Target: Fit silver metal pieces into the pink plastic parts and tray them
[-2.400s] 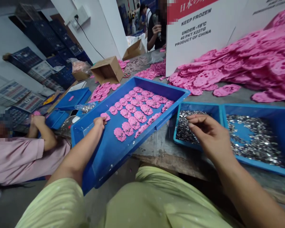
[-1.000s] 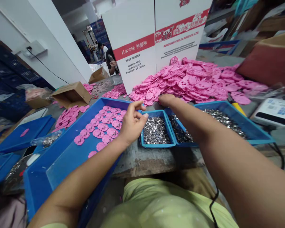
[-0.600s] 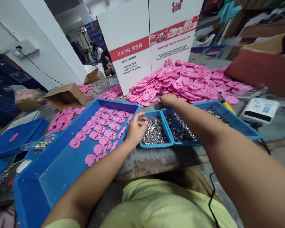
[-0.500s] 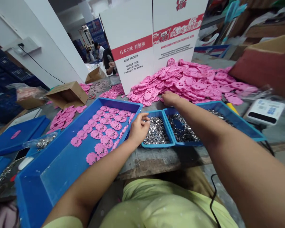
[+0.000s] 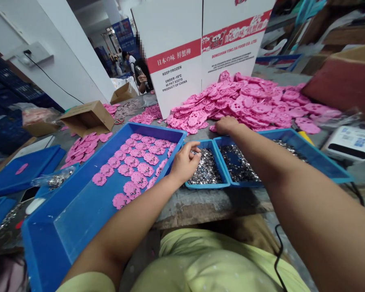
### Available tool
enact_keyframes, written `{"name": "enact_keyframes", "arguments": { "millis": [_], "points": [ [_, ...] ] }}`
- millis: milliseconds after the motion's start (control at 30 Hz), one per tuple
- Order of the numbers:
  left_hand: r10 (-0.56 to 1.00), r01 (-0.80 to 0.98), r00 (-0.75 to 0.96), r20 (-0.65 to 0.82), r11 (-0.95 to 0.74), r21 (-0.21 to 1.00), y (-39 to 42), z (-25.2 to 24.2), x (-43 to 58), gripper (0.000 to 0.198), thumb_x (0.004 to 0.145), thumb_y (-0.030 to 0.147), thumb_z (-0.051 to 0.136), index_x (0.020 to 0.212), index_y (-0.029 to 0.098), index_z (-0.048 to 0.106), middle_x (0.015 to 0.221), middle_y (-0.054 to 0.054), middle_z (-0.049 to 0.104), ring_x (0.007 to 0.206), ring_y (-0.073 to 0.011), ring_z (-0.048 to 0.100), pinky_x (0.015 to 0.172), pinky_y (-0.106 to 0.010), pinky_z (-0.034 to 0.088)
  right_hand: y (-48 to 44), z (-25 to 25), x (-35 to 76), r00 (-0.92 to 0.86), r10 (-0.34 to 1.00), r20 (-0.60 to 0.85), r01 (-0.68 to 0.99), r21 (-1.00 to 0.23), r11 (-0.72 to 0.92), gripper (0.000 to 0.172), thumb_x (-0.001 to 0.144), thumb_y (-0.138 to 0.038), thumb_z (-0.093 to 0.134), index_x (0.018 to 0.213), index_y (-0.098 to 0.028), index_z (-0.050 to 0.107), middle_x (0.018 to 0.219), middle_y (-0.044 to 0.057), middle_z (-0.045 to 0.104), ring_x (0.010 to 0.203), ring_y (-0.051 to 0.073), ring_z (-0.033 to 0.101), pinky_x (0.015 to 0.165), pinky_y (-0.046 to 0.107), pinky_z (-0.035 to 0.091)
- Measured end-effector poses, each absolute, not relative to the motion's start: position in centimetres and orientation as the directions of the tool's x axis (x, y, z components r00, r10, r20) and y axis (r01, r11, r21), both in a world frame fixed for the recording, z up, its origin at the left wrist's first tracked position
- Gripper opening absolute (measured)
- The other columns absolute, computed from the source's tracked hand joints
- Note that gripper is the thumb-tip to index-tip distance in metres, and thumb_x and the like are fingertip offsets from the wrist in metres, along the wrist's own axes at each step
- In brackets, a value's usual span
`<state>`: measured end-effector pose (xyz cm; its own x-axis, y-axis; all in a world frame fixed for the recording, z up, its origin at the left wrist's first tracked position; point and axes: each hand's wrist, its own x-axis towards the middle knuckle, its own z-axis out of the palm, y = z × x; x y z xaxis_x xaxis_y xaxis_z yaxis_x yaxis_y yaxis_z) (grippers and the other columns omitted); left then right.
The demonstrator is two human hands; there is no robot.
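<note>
My left hand (image 5: 185,162) rests in the small blue tray (image 5: 218,184) of small silver metal pieces (image 5: 205,172), fingers curled into them. My right hand (image 5: 226,124) reaches past the wide blue tray (image 5: 322,162) to the near edge of the big heap of pink flat shapes (image 5: 252,103), fingers closed on the heap's edge; what they hold is hidden. To the left, a large blue tray (image 5: 79,215) holds rows of pink shapes (image 5: 136,160) fitted with metal bits.
A white "KEEP FROZEN" carton (image 5: 197,48) stands behind the heap. A white device (image 5: 349,142) and a cable lie at right. Open brown boxes (image 5: 85,117), loose pink shapes (image 5: 83,148) and blue lids (image 5: 21,170) sit at left. A person (image 5: 141,73) stands far back.
My left hand left the pink shapes in the big tray and moved right into the small tray of metal pieces. My right hand went from the metal tray forward to the pink heap.
</note>
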<state>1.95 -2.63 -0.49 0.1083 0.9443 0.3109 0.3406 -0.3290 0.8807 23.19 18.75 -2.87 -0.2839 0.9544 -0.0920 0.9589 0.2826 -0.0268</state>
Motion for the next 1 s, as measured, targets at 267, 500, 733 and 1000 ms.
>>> {"name": "enact_keyframes", "arguments": {
  "millis": [267, 500, 733, 1000],
  "points": [
    [0.954, 0.331, 0.1, 0.283, -0.3, 0.894, -2.3, -0.4, 1.7, 0.032, 0.088, 0.011, 0.067, 0.119, 0.022, 0.064, 0.1, -0.003, 0.072, 0.063, -0.007, 0.059, 0.073, -0.027, 0.053, 17.6, -0.7, 22.5, -0.174, 0.976, -0.128, 0.985, -0.016, 0.173, 0.055, 0.103, -0.046, 0.051, 0.129, -0.002, 0.072, 0.134, 0.029, 0.07, 0.12, 0.038, 0.069, 0.099, 0.042, 0.054],
    [1.0, 0.074, 0.016, -0.01, 0.009, 0.997, -1.7, -0.2, 2.0, 0.051, 0.096, 0.03, 0.07, 0.143, 0.022, 0.052, 0.131, -0.015, 0.069, 0.08, -0.0128, 0.068, 0.072, -0.027, 0.056, 10.6, 4.5, 20.5, -0.199, 0.969, 0.148, 0.78, -0.575, 0.248, 0.034, 0.084, -0.022, 0.07, 0.117, -0.014, 0.071, 0.105, 0.012, 0.078, 0.088, 0.024, 0.071, 0.078, 0.033, 0.056],
    [0.988, -0.419, 0.105, -0.111, 0.145, 0.896, -4.2, 2.4, 3.4, 0.041, 0.097, 0.04, 0.07, 0.134, 0.025, 0.059, 0.115, -0.007, 0.077, 0.105, -0.0216, 0.075, 0.095, -0.04, 0.063, 0.7, 5.3, 18.3, -0.443, 0.844, 0.302, 0.57, -0.632, 0.525, 0.027, 0.077, -0.022, 0.076, 0.102, -0.017, 0.067, 0.1, 0.008, 0.072, 0.087, 0.022, 0.065, 0.078, 0.033, 0.051],
    [0.958, -0.371, -0.088, -0.274, 0.224, 0.901, -4.3, 2.3, 3.4, 0.011, 0.1, 0.022, 0.048, 0.104, 0.016, 0.057, 0.079, -0.007, 0.075, 0.076, -0.0217, 0.078, 0.073, -0.034, 0.064, 1.6, 1.4, 23.8, -0.214, 0.976, -0.044, 0.962, -0.182, 0.203, 0.029, 0.089, -0.016, 0.062, 0.112, -0.012, 0.078, 0.113, 0.021, 0.077, 0.1, 0.032, 0.074, 0.084, 0.039, 0.056]
  ]
}}
